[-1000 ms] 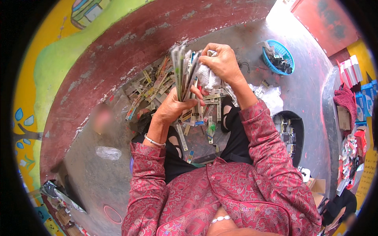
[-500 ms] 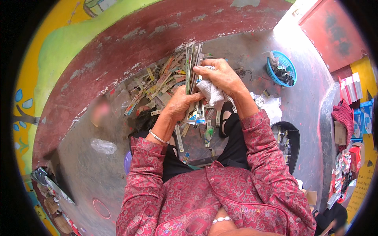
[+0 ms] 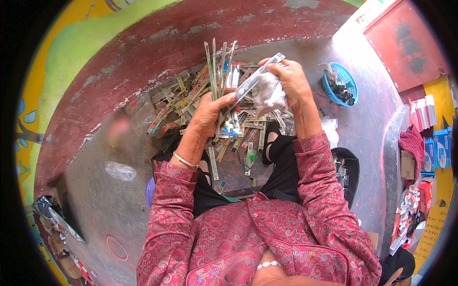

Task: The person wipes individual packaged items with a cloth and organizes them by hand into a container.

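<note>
At the far left a curved painted wall [image 3: 143, 52] in red, green and yellow bounds the grey concrete floor [image 3: 105, 200], and a crumpled clear plastic bag [image 3: 120, 170] lies on that floor, well apart from the work. Against the foot of the wall a loose heap of long, flat packets [image 3: 191, 95] is spread within reach of the seated person, who wears a red patterned top. The left hand [image 3: 210, 112] is raised over the heap with its fingers closed round a bundle of the same packets [image 3: 219, 66], held upright and fanned out at the top, which seems to keep their ends level and countable. Just to the right, the right hand [image 3: 286, 83] is curled shut on a single clear packet [image 3: 255, 78] and a wad of whitish plastic [image 3: 269, 95]; the packet slants down toward the bundle, its lower end touching the left thumb, apparently so it can join the others. Farther right a blue basket [image 3: 353, 83] with dark pieces stands on the floor, and stacked boxes [image 3: 429, 124] line the far right edge.
</note>
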A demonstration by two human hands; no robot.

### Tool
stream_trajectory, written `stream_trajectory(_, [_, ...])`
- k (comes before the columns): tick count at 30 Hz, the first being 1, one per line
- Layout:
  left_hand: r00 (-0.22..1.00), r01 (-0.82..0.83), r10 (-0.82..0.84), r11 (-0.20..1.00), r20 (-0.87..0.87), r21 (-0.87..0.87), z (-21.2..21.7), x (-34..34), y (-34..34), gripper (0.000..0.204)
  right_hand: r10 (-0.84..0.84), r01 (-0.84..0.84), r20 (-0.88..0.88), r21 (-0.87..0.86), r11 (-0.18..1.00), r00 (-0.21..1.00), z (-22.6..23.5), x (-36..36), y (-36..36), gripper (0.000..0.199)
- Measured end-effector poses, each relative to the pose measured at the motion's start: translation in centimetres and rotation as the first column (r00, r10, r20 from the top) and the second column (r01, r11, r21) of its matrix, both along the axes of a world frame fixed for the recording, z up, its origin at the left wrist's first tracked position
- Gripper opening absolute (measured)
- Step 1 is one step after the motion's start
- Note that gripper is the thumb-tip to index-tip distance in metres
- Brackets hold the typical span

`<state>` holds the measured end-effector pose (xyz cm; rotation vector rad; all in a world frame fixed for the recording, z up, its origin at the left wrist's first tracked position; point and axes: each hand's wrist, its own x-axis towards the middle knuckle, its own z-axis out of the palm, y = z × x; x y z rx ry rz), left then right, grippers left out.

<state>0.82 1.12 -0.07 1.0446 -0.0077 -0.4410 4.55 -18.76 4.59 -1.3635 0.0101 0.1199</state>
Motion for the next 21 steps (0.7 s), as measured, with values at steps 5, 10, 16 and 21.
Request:
stream_trajectory(5, [0.995, -0.065, 0.058, 0.995, -0.084, -0.078, -0.1, 0.4, 1.0, 0.035, -0.027, 0.026, 0.002, 0.141, 0.99, 1.0, 0.8, 0.1, -1.6, 0.016])
stream_trajectory(10, [0.994, 0.069, -0.079, 0.989, -0.076, -0.128, 1.5, -0.1, 0.3, 0.037, 0.094, -0.1, 0.117, 0.048, 0.994, 0.989, 0.8, -0.1, -1.9, 0.017])
stream_trajectory(16, [1.0, 0.024, -0.024, 0.999, 0.016, 0.038, -0.4, -0.2, -0.4, 0.032, 0.045, -0.045, -0.002, 0.052, 0.998, 0.999, -0.1, -0.3, -0.1, 0.015])
stream_trajectory(21, [0.997, -0.064, 0.065, 0.997, -0.037, 0.031, -0.6, 0.0, -0.4, 0.031, -0.466, 0.542, 0.349, -0.162, 0.825, 0.813, -0.1, 0.6, -0.6, 0.012])
